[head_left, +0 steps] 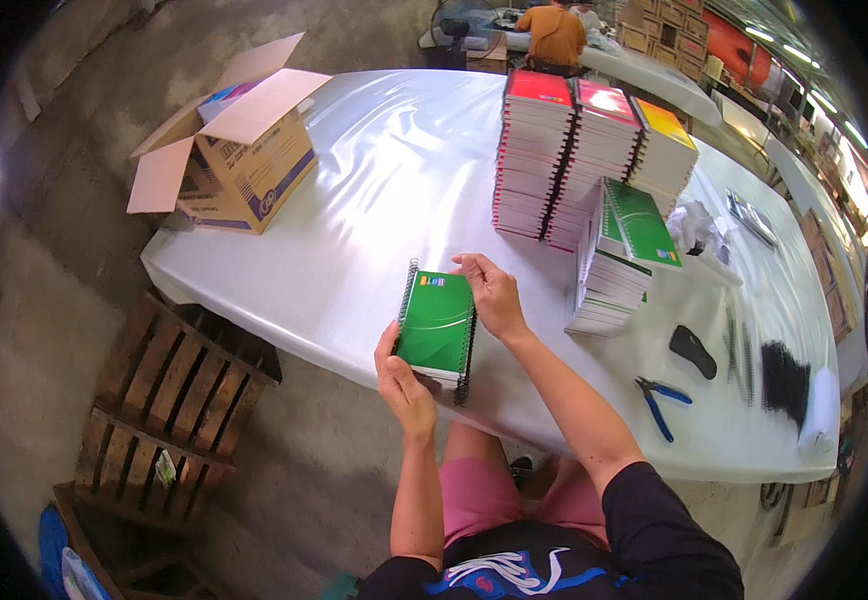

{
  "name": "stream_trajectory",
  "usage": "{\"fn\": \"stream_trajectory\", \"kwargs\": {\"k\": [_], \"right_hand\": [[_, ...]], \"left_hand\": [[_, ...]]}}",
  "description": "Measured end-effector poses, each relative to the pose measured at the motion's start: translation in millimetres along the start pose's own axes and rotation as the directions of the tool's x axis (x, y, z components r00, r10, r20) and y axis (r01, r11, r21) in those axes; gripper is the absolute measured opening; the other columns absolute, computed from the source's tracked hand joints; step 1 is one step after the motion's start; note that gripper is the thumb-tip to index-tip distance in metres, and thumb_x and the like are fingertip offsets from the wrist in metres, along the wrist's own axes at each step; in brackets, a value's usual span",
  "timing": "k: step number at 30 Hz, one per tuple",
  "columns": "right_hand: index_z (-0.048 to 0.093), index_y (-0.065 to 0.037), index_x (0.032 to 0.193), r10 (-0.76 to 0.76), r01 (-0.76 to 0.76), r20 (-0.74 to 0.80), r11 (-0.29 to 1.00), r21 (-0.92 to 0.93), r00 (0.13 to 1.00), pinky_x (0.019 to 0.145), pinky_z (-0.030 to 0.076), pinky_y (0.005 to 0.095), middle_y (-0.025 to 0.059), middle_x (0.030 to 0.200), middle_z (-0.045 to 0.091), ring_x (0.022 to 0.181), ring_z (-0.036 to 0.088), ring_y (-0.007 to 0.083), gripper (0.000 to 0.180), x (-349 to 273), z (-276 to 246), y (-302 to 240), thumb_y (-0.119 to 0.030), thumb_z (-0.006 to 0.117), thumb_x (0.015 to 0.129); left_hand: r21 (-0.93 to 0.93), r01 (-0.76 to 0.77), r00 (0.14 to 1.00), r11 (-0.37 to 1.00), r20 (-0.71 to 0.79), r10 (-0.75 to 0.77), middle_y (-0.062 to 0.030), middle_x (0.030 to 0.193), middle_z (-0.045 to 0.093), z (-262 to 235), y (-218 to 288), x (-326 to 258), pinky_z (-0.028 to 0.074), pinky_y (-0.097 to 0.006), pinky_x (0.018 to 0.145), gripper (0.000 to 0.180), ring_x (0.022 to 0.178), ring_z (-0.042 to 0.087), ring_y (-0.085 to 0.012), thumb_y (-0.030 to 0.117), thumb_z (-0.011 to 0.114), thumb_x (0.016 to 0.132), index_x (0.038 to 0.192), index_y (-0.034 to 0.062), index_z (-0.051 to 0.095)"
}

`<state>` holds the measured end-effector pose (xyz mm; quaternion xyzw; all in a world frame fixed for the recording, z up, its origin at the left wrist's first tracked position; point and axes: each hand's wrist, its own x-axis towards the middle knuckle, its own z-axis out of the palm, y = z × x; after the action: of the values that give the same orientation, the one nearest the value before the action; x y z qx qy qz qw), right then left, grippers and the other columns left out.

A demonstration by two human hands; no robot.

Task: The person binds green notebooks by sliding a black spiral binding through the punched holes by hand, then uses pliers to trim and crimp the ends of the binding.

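Rectangular green-covered, wire-bound notebook stack (437, 325) touched at opposite sides by left hand (406, 395) and right hand (492, 297); hands apart, grip can't be told.

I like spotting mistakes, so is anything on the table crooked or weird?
Yes, the top green notebook on the shorter stack looks askew: it juts out to the right instead of lining up underneath.

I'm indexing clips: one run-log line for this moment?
left hand: left edge of green notebook | right hand: its upper right corner | pliers: on table
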<state>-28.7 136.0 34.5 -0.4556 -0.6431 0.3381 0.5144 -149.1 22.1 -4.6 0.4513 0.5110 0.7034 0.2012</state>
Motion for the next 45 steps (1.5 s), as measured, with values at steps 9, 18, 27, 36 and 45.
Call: {"fn": "stream_trajectory", "kwargs": {"k": [9, 18, 27, 36, 45], "right_hand": [[0.060, -0.012, 0.114, -0.498, -0.106, -0.520, 0.644, -0.758, 0.694, 0.087, 0.039, 0.0443, 0.0101, 0.111, 0.058, 0.105, 0.054, 0.0280, 0.041, 3, -183, -74, -0.039, 0.063, 0.084], [0.060, -0.003, 0.075, 0.071, -0.221, -0.393, 0.910, -0.350, 0.917, 0.048, 0.035, 0.0305, 0.0022, 0.052, 0.044, 0.050, 0.040, 0.0102, 0.038, -28, -244, -70, -0.039, 0.065, 0.087], [0.062, -0.007, 0.106, -0.038, 0.045, 0.038, 0.979, -0.200, 0.999, 0.070, 0.050, 0.0367, 0.0134, 0.081, 0.066, 0.077, 0.065, 0.0291, 0.031, -154, -211, -72, -0.027, 0.069, 0.083], [0.049, -0.012, 0.128, -0.037, -0.721, -0.732, 0.144, -0.677, 0.680, 0.095, 0.038, 0.0511, 0.0150, 0.123, 0.053, 0.120, 0.047, 0.0318, 0.045, -167, -385, 93, -0.028, 0.060, 0.087], [0.057, -0.010, 0.114, 0.043, -0.563, -0.561, 0.096, -0.821, 0.827, 0.083, 0.046, 0.0419, 0.0109, 0.084, 0.063, 0.085, 0.062, 0.0301, 0.033, -158, -438, 98, -0.006, 0.051, 0.082]], "left_hand": [[0.133, -0.139, 0.898, 0.981, -0.402, 0.182, -0.0134, 0.132, 0.039, -31, 34, -4, 0.030, -0.041, 0.106, 0.050, 0.127, 0.037, -0.0241, 0.040, 0.029, 0.101, 0.128, -0.0008, 0.039], [-0.343, -0.390, 0.914, 0.855, -0.028, 0.405, -0.0163, 0.127, 0.040, 40, 128, -43, 0.034, -0.041, 0.103, 0.047, 0.125, 0.039, -0.0295, 0.014, 0.050, 0.091, 0.131, -0.0020, 0.032], [-0.403, 0.330, 0.842, 0.853, 0.535, -0.073, -0.0057, 0.098, 0.064, 91, 120, -46, 0.042, -0.020, 0.080, 0.018, 0.087, 0.058, -0.0109, -0.001, 0.062, 0.086, 0.103, -0.0004, 0.058], [0.506, -0.734, 0.473, 0.453, 0.859, -0.194, -0.0019, 0.111, 0.051, 99, 89, -70, 0.010, -0.077, 0.098, 0.026, 0.115, 0.044, -0.0248, 0.026, 0.066, 0.081, 0.100, 0.0133, 0.054], [0.536, -0.639, 0.749, 0.552, 0.597, 0.288, -0.0049, 0.114, 0.050, 116, 51, -106, 0.023, -0.070, 0.090, 0.053, 0.121, 0.037, -0.0377, 0.050, 0.082, 0.055, 0.073, 0.0092, 0.053]]}}
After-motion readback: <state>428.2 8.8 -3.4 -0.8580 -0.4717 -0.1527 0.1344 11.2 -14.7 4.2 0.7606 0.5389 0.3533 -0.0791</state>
